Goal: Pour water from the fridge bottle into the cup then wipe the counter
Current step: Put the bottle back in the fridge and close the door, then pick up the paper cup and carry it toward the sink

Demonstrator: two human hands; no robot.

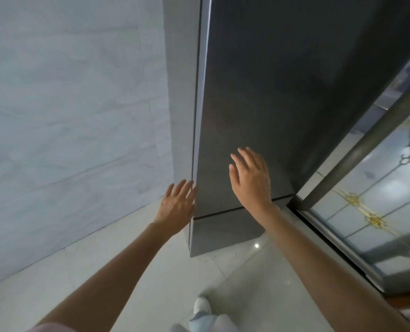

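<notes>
A tall dark grey fridge (pixel 259 97) fills the middle of the head view, its doors closed. My left hand (pixel 177 204) reaches to the left edge of the upper door, fingers straight and touching the edge near the seam. In front of the door's lower part my right hand (pixel 251 178) is raised, fingers spread and straight, holding nothing. A seam (pixel 235 209) separates the upper door from the lower one. No bottle, cup or counter is in view.
A pale marble-look wall (pixel 67 116) stands left of the fridge. A glass sliding door with a dark frame and gold ornament (pixel 371 212) runs along the right. The floor is glossy light tile (pixel 151 271). My shoe (pixel 201 305) shows at the bottom.
</notes>
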